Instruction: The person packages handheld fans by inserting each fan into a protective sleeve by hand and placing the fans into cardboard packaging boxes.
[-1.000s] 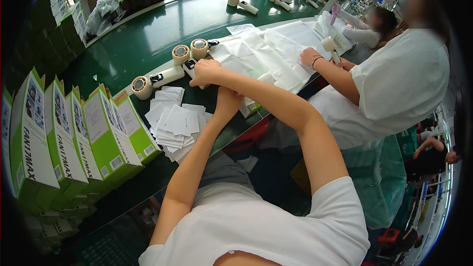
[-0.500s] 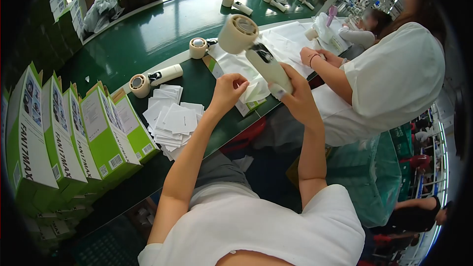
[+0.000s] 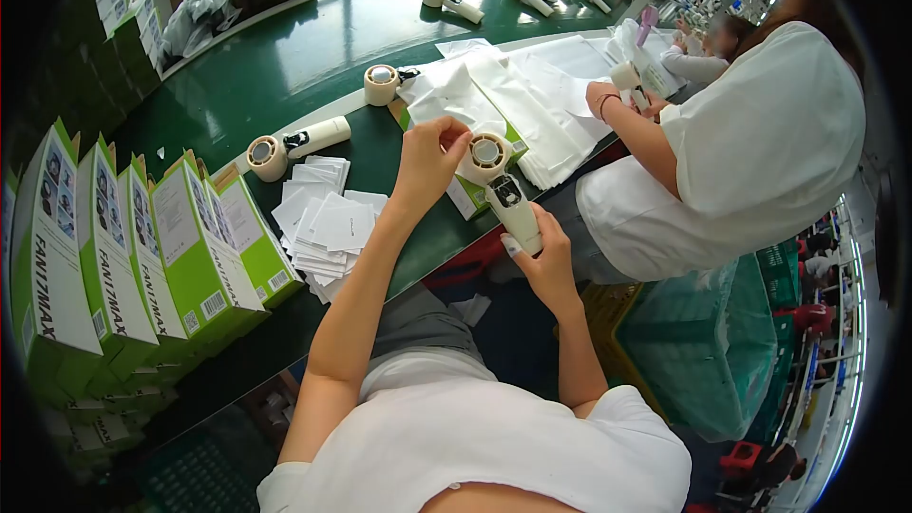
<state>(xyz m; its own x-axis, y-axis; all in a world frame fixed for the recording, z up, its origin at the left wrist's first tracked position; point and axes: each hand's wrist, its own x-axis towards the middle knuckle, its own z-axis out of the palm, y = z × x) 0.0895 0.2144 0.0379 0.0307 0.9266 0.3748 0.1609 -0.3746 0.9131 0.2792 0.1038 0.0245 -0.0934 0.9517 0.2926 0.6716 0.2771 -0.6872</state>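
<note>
My right hand is wrapped round the handle of a cream handheld fan, whose round head points away from me. Just left of the fan head is my left hand, raised with its fingers curled and pressed together; what they hold, if anything, is too small to tell. A green and white box lies partly hidden behind the fan. White bags are spread beyond it. Loose white cards lie left of my left forearm. Two more fans, one lower and one higher, rest on the table.
Upright green and white boxes stand in a row at the left. More fans lie on the green surface beyond. At the right sits a co-worker holding a fan. A bin with a green liner stands below.
My right hand first reached across to the fans at the table's far side, then lifted one and lowered it towards me. The co-worker's hands have raised a fan.
</note>
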